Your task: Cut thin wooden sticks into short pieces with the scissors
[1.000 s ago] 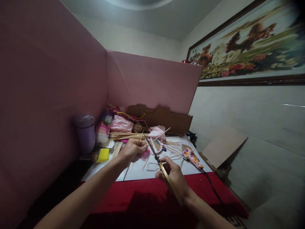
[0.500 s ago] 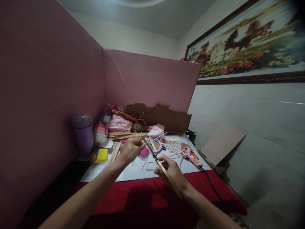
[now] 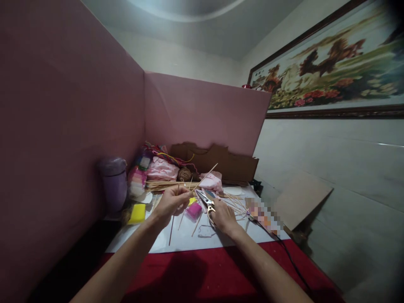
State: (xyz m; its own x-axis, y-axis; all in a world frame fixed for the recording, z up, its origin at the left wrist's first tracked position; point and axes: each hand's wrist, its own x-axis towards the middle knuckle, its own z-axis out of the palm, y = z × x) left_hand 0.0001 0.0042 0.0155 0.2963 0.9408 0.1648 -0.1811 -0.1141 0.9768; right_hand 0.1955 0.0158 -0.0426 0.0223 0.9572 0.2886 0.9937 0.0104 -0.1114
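Note:
My left hand (image 3: 173, 205) is closed in a pinch on thin wooden sticks. One pale stick (image 3: 206, 174) slants up to the right from its fingertips; a darker stick (image 3: 171, 231) points down below the hand. My right hand (image 3: 224, 216) is closed at the gold handles of a pair of scissors (image 3: 207, 201), low over the white board. The blades point up and left toward the left hand, slightly apart. Beneath and between the hands are a bright pink packet (image 3: 193, 211) and a small clear outlined piece (image 3: 206, 231).
A white board (image 3: 158, 244) lies on red cloth (image 3: 176, 269). Around it are a yellow packet (image 3: 137, 213), a purple lidded container (image 3: 114, 185), a twine ball (image 3: 184, 174), pink fabric (image 3: 162, 169), torn cardboard (image 3: 240, 168) and a pixelated item with a black cord (image 3: 288, 256).
My right hand has turned and lowered the scissors toward the board, their handles now beneath its fingers. The sticks in my left hand have shifted, one now slanting up to the right.

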